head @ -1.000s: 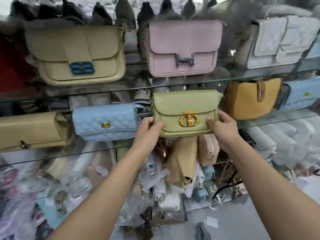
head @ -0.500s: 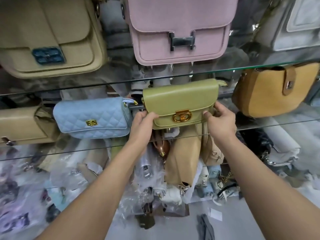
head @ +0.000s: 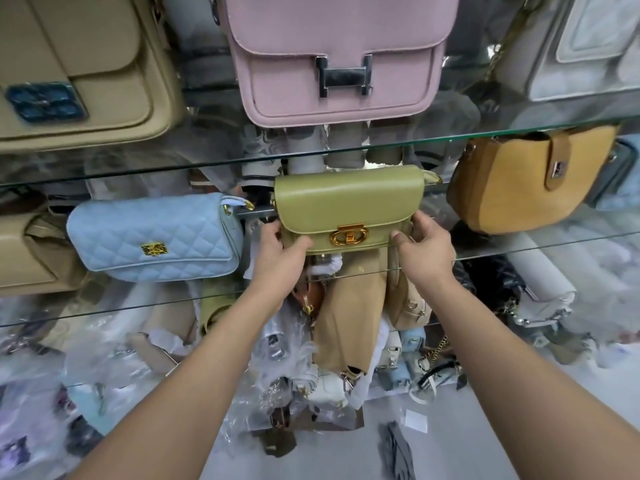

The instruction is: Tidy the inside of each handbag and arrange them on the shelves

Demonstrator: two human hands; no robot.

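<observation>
At the shelf's (head: 554, 244) front edge, mid-length | green bag (head: 349, 202): small, smooth flap closed, gold clasp (head: 349, 234), upright between blue bag (head: 152, 237) and mustard bag (head: 512, 188) | left hand (head: 280, 258): fingers curled round its lower left corner | right hand (head: 424, 251): grips lower right corner

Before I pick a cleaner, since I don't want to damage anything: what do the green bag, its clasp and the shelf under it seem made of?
The green bag looks like smooth leather or faux leather, I cannot tell which: soft sheen, fine creases on the flap. Its clasp looks like polished gold-toned metal, given its bright reflections. The shelf is clear glass: greenish edge, goods visible through it.
</observation>
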